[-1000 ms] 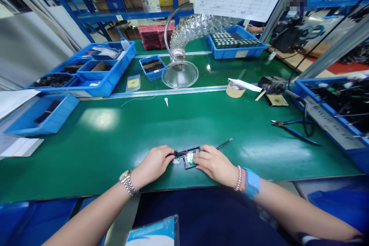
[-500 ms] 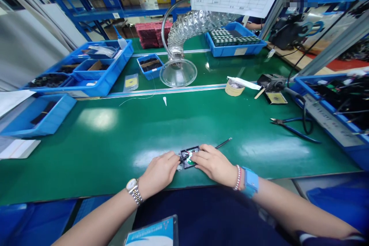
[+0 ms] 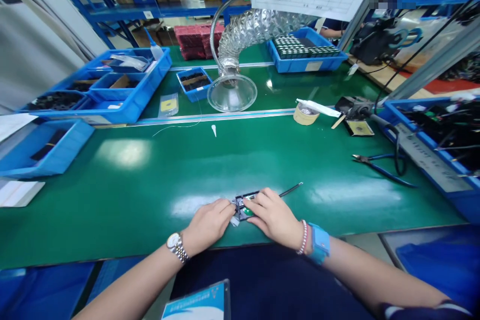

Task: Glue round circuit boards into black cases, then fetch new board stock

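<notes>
A small black frame part with a green board inside lies on the green mat near its front edge. My left hand, with a wristwatch, grips the part's left side with curled fingers. My right hand, with a bead bracelet and blue wrist strap, presses closed fingers on its right side and covers much of it. A thin dark rod pokes out from behind my right hand. A small white piece sits just below the part.
Blue bins line the left side and a blue tray of parts stands at the back. A fume hood on a foil hose, a tape roll, a soldering stand, pliers and a right-hand bin surround the mat.
My left hand slid right, closer to my right hand over the part. Both hands stay on the part.
</notes>
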### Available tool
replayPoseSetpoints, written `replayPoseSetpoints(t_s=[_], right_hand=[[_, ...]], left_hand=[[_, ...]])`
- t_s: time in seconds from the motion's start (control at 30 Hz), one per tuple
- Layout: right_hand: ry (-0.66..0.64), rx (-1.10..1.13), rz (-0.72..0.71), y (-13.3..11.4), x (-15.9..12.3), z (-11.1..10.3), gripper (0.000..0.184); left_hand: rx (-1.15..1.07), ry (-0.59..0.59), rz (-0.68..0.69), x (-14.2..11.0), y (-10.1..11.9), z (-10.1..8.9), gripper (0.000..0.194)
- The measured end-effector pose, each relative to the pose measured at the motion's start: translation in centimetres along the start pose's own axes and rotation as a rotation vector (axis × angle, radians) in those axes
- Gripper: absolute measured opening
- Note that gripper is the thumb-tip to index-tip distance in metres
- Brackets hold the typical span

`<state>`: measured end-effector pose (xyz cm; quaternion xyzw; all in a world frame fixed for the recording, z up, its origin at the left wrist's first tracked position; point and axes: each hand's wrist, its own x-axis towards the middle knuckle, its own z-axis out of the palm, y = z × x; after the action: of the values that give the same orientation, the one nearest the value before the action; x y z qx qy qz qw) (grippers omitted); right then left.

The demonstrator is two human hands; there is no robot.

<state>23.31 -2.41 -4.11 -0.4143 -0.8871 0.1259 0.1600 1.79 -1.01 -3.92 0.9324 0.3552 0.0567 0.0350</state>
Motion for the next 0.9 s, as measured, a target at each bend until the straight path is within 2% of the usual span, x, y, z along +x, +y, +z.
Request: replayPoseSetpoints(t_s=[0.1,0.2,0.5,0.7,0.83,0.9], right_hand=[[0.023,0.058,0.015,0.4,-0.2,0.4,0.041],[0.017,0.07,0.012,0.4,-0.1,0.4,0.04],[-0.04,0.054,-0.003,0.5,0.2,-0.2,0.039],[-0.107,-0.068,-0.015,-0.3,0.7,-0.7,0.031],[-0.065,-0.004,-0.005,-0.2,0.1,-1.3,0.036],[-0.011,0.084,-0.015,0.5,-0.6,-2.0,0.043]], left_hand=[[-0.01,0.027,0.063,0.2,-0.7,-0.3,0.019],[-0.017,-0.022,0.097,0.6,-1.0,-1.0,0.017],[-0.041,-0.145,0.105,1.2,-1.3,-1.9,0.018],[0.009,-0.203,0.095,1.4,-1.1,-2.0,0.018],[-0.117,-0.144,-0.005,0.6,-0.8,-2.6,0.021],[-0.183,-0.07,-0.043,0.1,-0.5,-2.8,0.033]])
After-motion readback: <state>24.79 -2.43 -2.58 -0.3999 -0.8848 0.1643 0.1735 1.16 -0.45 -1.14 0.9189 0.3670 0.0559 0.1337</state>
